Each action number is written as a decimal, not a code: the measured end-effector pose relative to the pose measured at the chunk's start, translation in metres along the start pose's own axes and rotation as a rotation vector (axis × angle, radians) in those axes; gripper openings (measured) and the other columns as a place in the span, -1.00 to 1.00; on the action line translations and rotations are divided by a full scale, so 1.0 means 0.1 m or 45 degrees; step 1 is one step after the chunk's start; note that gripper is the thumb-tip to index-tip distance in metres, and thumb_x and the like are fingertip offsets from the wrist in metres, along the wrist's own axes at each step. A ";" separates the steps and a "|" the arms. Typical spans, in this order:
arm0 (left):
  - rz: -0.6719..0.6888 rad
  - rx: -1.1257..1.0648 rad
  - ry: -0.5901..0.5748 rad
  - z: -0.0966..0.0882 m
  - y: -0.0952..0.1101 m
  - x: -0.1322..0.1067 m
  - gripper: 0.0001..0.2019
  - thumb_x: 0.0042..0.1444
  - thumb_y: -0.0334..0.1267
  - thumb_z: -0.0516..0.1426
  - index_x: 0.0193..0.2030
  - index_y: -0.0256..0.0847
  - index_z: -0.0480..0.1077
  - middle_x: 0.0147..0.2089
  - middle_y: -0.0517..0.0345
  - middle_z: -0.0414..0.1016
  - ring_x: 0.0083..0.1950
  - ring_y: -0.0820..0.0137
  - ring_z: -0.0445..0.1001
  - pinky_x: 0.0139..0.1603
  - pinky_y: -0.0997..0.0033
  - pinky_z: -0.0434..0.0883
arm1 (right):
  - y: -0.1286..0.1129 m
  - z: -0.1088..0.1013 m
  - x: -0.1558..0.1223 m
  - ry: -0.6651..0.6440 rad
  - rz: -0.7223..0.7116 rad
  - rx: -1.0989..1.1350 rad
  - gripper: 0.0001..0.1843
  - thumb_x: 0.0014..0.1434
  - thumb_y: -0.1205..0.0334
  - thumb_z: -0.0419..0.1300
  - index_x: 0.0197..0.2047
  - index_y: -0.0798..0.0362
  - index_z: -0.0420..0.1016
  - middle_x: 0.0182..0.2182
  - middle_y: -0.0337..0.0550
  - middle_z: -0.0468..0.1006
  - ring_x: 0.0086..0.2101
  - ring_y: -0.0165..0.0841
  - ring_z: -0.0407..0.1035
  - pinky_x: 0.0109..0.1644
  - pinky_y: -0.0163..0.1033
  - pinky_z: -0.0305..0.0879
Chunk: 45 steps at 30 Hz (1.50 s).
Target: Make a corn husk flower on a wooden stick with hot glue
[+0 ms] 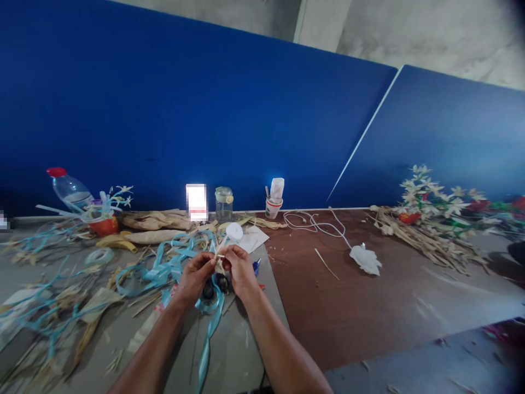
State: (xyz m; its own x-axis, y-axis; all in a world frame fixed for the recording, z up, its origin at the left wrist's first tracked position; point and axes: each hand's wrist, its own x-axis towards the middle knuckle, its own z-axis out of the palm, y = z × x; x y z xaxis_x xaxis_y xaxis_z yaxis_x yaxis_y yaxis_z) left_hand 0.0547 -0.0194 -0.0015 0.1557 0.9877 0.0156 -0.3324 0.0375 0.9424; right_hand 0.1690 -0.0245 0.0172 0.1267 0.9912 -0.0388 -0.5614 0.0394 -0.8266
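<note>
My left hand (196, 273) and my right hand (240, 267) meet above the grey table, fingers pinched together on a small pale strip of dried husk (220, 253). A white round disc (234, 231) stands just beyond the fingertips. Under my hands lie light blue ribbons (172, 262), in loops, and a dark small object (209, 288) that I cannot make out.
A plastic bottle with a red cap (68, 189), a glass jar (223, 203), a white cup (273, 207), white cord (305, 220) and a white leaf shape (366, 259) lie about. A bundle of husk flowers (430, 210) lies at the right. A blue partition (205, 109) stands behind.
</note>
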 end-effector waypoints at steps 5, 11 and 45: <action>0.019 0.040 0.000 -0.02 -0.01 0.00 -0.79 -0.18 -0.19 0.29 -0.44 -0.24 0.42 -0.53 0.26 0.38 -0.52 0.55 0.25 -0.48 0.57 0.19 | 0.03 -0.01 0.02 0.005 0.038 0.023 -0.80 -0.16 0.18 0.23 -0.65 0.11 0.35 -0.71 -0.35 0.29 -0.69 -0.58 -0.02 -0.60 -0.39 -0.14; 0.055 0.089 0.015 -0.05 0.02 0.01 -0.82 -0.16 -0.21 0.29 -0.44 -0.25 0.44 -0.50 0.24 0.41 -0.50 0.55 0.28 -0.46 0.57 0.22 | 0.02 -0.04 0.03 0.027 0.103 0.091 -0.77 -0.16 0.18 0.22 -0.68 0.10 0.30 -0.71 -0.35 0.29 -0.71 -0.60 0.01 -0.63 -0.40 -0.15; -0.126 -0.044 0.028 -0.14 -0.01 0.03 -0.77 -0.18 -0.20 0.30 -0.41 -0.27 0.44 -0.59 0.31 0.28 -0.60 0.63 0.21 -0.59 0.64 0.17 | -0.05 -0.09 0.06 0.238 -0.115 -0.021 -0.81 -0.16 0.17 0.23 -0.57 0.12 0.38 -0.72 -0.40 0.20 -0.66 -0.57 -0.01 -0.59 -0.38 -0.15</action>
State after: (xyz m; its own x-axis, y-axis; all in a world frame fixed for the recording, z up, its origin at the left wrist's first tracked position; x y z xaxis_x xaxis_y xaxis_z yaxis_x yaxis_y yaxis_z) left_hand 0.0427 -0.0139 -0.0067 0.1692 0.9820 -0.0845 -0.3487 0.1398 0.9268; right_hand 0.1796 -0.0196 0.0161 0.3261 0.9430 -0.0663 -0.5276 0.1233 -0.8405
